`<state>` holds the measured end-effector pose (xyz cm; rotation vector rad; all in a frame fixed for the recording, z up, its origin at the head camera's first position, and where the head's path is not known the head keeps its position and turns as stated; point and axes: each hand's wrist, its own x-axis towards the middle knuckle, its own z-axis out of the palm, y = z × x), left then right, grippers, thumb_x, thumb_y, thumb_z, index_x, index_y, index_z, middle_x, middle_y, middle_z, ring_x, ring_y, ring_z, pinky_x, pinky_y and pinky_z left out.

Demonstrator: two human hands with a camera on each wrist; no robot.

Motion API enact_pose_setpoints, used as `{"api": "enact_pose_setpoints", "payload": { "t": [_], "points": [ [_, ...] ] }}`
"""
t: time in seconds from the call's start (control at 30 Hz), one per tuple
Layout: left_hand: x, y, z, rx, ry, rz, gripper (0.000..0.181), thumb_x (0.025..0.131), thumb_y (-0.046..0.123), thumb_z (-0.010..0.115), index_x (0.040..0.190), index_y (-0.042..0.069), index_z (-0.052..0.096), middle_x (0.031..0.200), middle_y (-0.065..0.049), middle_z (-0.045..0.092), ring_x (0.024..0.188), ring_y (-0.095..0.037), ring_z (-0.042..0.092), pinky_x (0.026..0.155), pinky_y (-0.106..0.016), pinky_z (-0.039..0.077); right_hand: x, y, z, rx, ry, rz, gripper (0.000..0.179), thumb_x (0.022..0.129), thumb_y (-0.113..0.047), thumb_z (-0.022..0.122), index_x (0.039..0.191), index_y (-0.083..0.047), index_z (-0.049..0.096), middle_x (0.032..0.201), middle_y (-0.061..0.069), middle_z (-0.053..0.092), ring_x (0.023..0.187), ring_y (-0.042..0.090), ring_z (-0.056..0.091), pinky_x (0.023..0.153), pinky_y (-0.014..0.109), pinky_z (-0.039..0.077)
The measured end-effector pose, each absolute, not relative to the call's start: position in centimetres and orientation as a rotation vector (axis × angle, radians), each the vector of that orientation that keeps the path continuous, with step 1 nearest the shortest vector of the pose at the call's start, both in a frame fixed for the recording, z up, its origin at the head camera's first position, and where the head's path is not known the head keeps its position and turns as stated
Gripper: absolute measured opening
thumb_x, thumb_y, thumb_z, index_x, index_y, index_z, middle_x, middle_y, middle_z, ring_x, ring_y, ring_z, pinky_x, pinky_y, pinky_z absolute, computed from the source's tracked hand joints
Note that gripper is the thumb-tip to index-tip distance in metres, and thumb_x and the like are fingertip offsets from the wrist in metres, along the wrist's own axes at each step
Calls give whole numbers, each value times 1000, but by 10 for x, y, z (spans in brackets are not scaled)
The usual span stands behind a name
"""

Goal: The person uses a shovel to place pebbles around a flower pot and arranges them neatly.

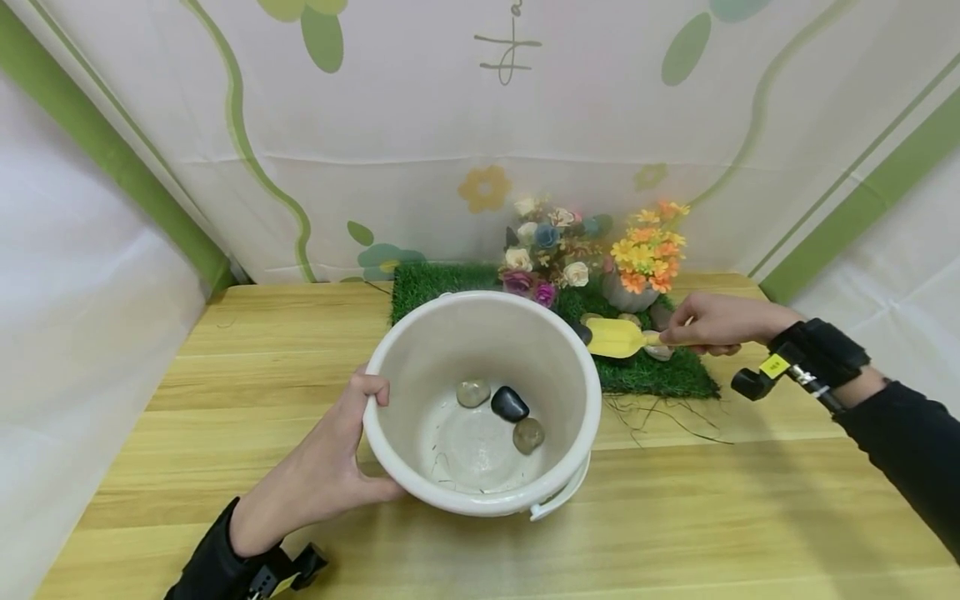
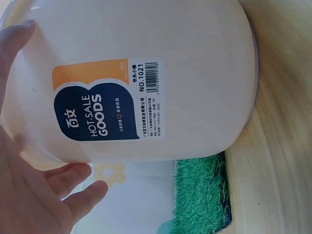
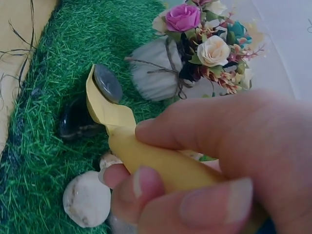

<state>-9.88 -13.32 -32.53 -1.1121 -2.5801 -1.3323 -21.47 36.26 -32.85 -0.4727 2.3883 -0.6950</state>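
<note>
My left hand (image 1: 330, 467) grips the rim of a white plastic bucket (image 1: 480, 321), one fingertip hooked over the edge. Inside lie a pale stone (image 1: 472, 392), a black stone (image 1: 510, 404) and a brown stone (image 1: 528, 435). With my right hand (image 1: 723, 321) I hold a small yellow shovel (image 1: 617, 337) by its handle, over the artificial grass mat (image 1: 660, 379). In the right wrist view a dark grey stone (image 3: 108, 83) rests on the shovel's blade. A black stone (image 3: 75, 119) lies on the grass beside the blade, and a white stone (image 3: 87, 199) sits below the handle.
Two pots of artificial flowers stand on the mat: mixed roses (image 1: 547, 242) behind the bucket and orange-yellow blooms (image 1: 651, 250) farther right. Dark loose strands (image 1: 660, 412) lie on the wooden table (image 1: 262, 400) by the mat's front edge. A printed curtain (image 1: 405, 100) hangs behind.
</note>
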Motion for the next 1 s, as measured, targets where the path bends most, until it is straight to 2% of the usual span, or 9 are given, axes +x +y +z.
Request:
{"api": "enact_pose_setpoints", "payload": {
  "t": [0.27, 0.47, 0.63, 0.83, 0.9, 1.0],
  "points": [
    [-98, -134, -324, -1095, -2618, -1334, 72, 62, 22, 84, 103, 7, 26, 135, -17, 30, 117, -27, 40, 80, -38, 46, -203, 378, -328, -465, 2416, -722, 36, 95, -36, 48, 74, -8, 55, 53, -2, 35, 41, 13, 21, 39, 33, 29],
    [-98, -134, -325, -1093, -2616, -1329, 72, 62, 23, 84, 103, 7, 26, 135, -18, 29, 118, -28, 39, 80, -38, 46, -191, 387, -330, -428, 2438, -786, 30, 95, -35, 47, 86, -11, 63, 53, -1, 36, 41, 13, 22, 38, 33, 29],
    [-98, -134, -324, -1099, -2615, -1333, 72, 62, 22, 84, 102, 7, 26, 135, -18, 29, 118, -29, 38, 80, -39, 46, -180, 390, -334, -343, 2453, -851, 33, 96, -37, 46, 92, -9, 61, 55, 1, 40, 42, 12, 25, 38, 31, 31],
    [-98, -134, -325, -1103, -2607, -1329, 72, 62, 23, 84, 102, 7, 26, 135, -19, 29, 118, -29, 38, 80, -38, 46, -162, 388, -341, -287, 2492, -932, 40, 97, -37, 41, 107, -1, 55, 58, 4, 44, 43, 15, 26, 45, 32, 36],
    [-98, -133, -325, -1103, -2606, -1334, 72, 62, 22, 84, 102, 7, 26, 135, -19, 29, 118, -29, 38, 79, -38, 46, -157, 384, -346, -261, 2500, -964, 41, 98, -38, 40, 106, 0, 55, 59, 8, 46, 43, 17, 29, 47, 33, 38],
    [-98, -134, -325, -1101, -2606, -1341, 71, 62, 22, 84, 102, 7, 26, 135, -19, 29, 118, -29, 38, 79, -39, 46, -149, 375, -354, -195, 2499, -1027, 43, 98, -38, 39, 96, 2, 54, 63, 14, 49, 44, 18, 34, 47, 33, 39]
  ]
}}
